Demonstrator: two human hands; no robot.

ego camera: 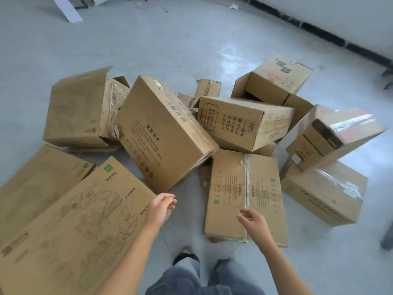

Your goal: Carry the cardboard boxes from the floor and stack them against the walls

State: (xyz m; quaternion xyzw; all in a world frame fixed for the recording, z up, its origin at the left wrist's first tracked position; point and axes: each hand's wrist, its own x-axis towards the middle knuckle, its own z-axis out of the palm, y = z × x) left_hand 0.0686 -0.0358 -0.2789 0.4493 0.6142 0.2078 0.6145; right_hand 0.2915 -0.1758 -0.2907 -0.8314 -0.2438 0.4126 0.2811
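A bare storeroom: grey concrete floor [170,39], white wall [340,15], scattered cardboard boxes [163,133].

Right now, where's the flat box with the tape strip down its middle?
Head view, right of centre: the flat box lies beneath the right hand, just right of the big tilted box.

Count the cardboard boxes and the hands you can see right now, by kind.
Cardboard boxes: 10 clearly separate; others may be partly hidden
Hands: 2, left hand and right hand, both empty
Total: 12
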